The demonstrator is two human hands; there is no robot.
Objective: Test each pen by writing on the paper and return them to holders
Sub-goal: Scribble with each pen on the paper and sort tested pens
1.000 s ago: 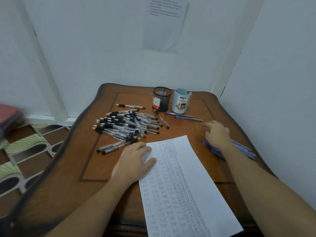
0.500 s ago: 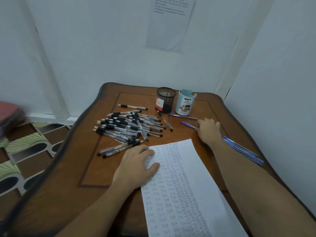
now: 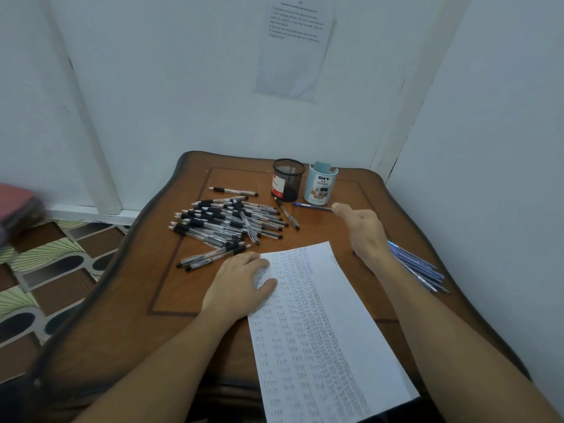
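Note:
My left hand [image 3: 241,282] lies flat on the top left corner of the white paper [image 3: 335,331], which is covered with rows of handwritten test words. My right hand [image 3: 364,230] is raised over the table with its fingers curled, and its fingertips meet the right end of a blue pen [image 3: 311,206] lying in front of the holders. A black mesh holder [image 3: 287,180] and a light blue holder [image 3: 319,184] stand side by side at the back. A pile of black pens [image 3: 225,221] lies left of the paper. Several blue pens [image 3: 418,267] lie behind my right forearm.
Everything rests on a brown wooden table [image 3: 183,285] set in a corner between white walls. One black pen [image 3: 232,190] lies apart behind the pile. A printed sheet [image 3: 296,47] hangs on the back wall. Patterned floor tiles [image 3: 45,270] show at the left.
My right hand has moved from the blue pens at the right towards the holders and lifted. One of the two blue pens by the holders is out of sight. My left hand stays on the paper.

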